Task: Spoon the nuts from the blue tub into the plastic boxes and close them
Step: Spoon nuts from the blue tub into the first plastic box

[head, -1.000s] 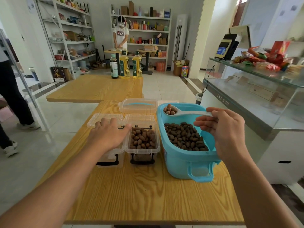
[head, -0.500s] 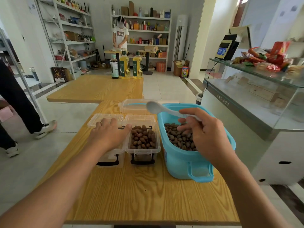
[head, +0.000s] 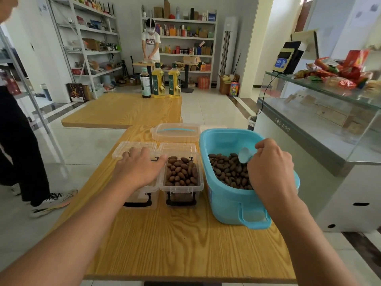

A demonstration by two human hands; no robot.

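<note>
A blue tub point(head: 226, 201) with brown nuts point(head: 226, 170) stands on the right of the wooden table point(head: 175, 244). My right hand point(head: 270, 166) is over the tub, shut on a pale blue spoon point(head: 244, 155) whose bowl dips toward the nuts. Left of the tub sit two clear plastic boxes with lids hinged back. The right box point(head: 181, 187) is full of nuts. My left hand point(head: 138, 168) lies flat across the left box point(head: 142, 198), hiding its inside.
A clear lid with a blue handle point(head: 175, 132) lies behind the boxes. Three bottles point(head: 159, 81) stand on a farther table. A glass counter point(head: 319, 120) runs along the right. One person stands at the left edge, another by the back shelves.
My right hand carried the spoon from above the tub toward the right box, the nuts left it, then it swung back down into the tub. My left hand stayed on the left box.
</note>
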